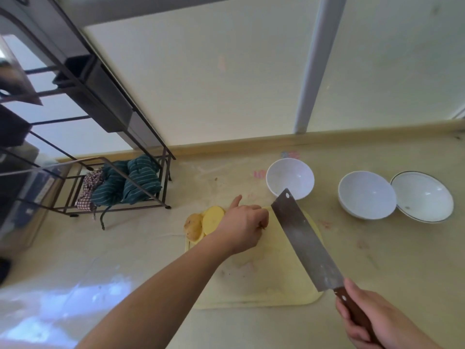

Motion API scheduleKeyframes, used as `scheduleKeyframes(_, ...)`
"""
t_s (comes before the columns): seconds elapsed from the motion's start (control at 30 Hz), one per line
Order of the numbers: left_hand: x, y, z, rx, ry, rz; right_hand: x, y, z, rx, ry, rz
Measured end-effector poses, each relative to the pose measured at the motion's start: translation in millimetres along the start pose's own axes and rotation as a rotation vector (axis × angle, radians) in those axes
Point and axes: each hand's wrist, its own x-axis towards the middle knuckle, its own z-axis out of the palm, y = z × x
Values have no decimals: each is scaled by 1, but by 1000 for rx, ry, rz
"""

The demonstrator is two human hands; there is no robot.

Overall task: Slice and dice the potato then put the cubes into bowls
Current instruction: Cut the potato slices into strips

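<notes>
Pale surface (151, 260), three bowls (290, 178) bare toward its far edge. Your left hand (242, 226) clamps the potato (264, 210) on the cutting board (276, 285), slices (213, 219) beside it; right hand (377, 321) grips the cleaver (305, 239). Slicing's underway, dicing's left.

Your left hand (241, 226) covers whatever its curled fingers press on the board (264, 278), probably more potato. The cleaver (305, 239) hides part of the near bowl (289, 177). Your right hand (377, 321) is cut off at the bottom edge.
</notes>
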Motion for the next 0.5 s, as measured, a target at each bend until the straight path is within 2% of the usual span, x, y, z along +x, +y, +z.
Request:
scheduleKeyframes(0.07, -6, -1, 4, -47, 57, 72, 1, -1, 0, -24, 10, 10)
scheduleKeyframes(0.2, -25, -8, 32, 24, 381, 352, 2, -1, -2, -80, 41, 16)
scheduleKeyframes(0.27, -37, -6, 52, 65, 508, 420, 3, 0, -5, -119, 41, 15)
scheduleKeyframes(0.37, -52, 1, 78, 93, 581, 408, 3, 1, -7, -185, 44, 13)
scheduleKeyframes(0.5, -70, 1, 91, 70, 563, 322, 4, 5, -9, -237, 54, 21)
